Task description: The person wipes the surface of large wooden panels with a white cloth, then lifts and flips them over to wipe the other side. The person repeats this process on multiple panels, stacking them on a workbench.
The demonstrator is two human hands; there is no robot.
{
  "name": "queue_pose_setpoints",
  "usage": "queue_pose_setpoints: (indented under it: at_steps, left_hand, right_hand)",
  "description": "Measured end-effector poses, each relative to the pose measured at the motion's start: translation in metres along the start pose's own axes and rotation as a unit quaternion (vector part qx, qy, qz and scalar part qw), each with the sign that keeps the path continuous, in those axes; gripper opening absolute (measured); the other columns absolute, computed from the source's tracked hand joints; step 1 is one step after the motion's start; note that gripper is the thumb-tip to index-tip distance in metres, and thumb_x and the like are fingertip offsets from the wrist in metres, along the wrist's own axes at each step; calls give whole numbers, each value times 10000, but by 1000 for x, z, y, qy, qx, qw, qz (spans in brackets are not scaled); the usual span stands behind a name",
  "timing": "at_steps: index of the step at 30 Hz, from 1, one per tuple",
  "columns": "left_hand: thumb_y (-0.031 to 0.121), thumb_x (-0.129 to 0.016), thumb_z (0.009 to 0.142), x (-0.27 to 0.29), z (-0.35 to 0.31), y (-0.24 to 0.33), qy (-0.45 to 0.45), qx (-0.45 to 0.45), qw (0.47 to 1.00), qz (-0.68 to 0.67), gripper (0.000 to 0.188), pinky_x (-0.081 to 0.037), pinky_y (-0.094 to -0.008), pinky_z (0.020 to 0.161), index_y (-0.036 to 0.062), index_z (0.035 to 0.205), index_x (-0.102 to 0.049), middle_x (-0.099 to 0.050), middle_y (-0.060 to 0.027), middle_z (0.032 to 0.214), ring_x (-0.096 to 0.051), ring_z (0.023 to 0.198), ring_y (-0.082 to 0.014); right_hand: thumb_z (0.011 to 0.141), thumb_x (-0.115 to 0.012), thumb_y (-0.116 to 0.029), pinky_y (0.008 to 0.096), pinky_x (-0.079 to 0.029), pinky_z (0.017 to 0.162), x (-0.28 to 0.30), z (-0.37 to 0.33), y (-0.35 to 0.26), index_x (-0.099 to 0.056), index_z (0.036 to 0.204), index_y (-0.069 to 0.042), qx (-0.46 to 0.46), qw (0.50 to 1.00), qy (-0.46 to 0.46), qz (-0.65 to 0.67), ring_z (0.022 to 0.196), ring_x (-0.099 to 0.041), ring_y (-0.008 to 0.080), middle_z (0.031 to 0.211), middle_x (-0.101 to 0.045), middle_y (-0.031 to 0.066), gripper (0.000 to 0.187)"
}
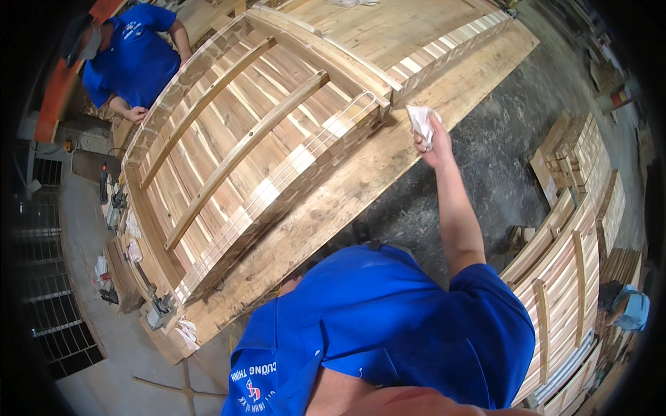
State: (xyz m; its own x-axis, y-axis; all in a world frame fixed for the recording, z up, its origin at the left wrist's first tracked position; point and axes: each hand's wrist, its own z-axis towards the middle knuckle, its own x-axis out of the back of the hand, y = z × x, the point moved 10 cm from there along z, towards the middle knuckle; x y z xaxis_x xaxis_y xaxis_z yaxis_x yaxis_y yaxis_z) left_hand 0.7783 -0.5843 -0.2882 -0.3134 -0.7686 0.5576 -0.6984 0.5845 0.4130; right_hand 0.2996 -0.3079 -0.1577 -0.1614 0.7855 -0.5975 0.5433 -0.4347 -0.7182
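My right hand (438, 147) is closed round a crumpled white cloth (418, 118). It is held out beyond the near corner of a large framed wooden panel (243, 142), above the edge of a plank workbench (354, 191). The panel is built of light and dark strips, with a raised rim and two long battens (250, 156) across it. Hand and cloth look apart from the panel. Of my left arm only a bit of skin shows at the blue sleeve; the left hand itself is hidden.
A co-worker in a blue shirt (135, 55) stands across the panel, one hand at its rim. A second panel (368, 38) adjoins it. Tools (161, 308) and a white rag (187, 333) lie at the bench's left end. Stacked wood (576, 149) and another slatted panel (562, 291) stand right.
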Motion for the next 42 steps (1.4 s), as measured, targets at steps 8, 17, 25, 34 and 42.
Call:
queue_pose_setpoints:
  at_steps: [8, 17, 25, 34, 42]
  left_hand:
    - [205, -632, 850, 11, -14, 9, -8, -19, 999, 30, 294, -505, -357, 812, 15, 1074, -616, -682, -176, 986, -657, 938, -270]
    - [196, -640, 847, 3, -5, 13, -39, -105, 992, 64, 296, -505, -351, 807, 10, 1076, -615, -683, -175, 985, -660, 936, -257]
    - [187, -647, 845, -40, -23, 6, -178, -154, 971, -41, 298, -506, -345, 802, 5, 1078, -614, -685, -173, 983, -662, 934, -245]
    - [263, -675, 801, -184, -106, 38, -309, -325, 817, 362, 367, -525, -373, 797, -3, 1052, -651, -696, -200, 950, -682, 918, -297]
    - [287, -655, 796, -359, -217, 157, -275, -468, 732, 413, 379, -524, -395, 809, 3, 1047, -657, -688, -222, 933, -680, 918, -326]
  right_hand:
    - [880, -272, -757, 465, -529, 743, 42, -55, 61, -415, 1342, -18, -110, 988, 20, 109, 919, -626, 360, 1198, -559, 268, 883]
    - [937, -521, -468, 345, -525, 688, 114, -178, 142, -509, 1131, -50, -20, 965, 184, 184, 794, -647, 221, 967, -658, 134, 460]
    - [795, -676, 4, 305, -485, 475, 115, -330, 275, -582, 952, -31, 62, 933, 351, 53, 537, -584, 172, 723, -616, 76, 187]
    - [826, -734, -159, 277, -446, 440, 166, -636, 363, -592, 755, -24, 37, 845, 534, 1, 460, -510, 110, 624, -578, 40, 209]
    - [795, -735, -101, 267, -481, 524, 216, -916, 404, -594, 987, 5, 215, 723, 657, 19, 582, -588, 118, 708, -630, 61, 260]
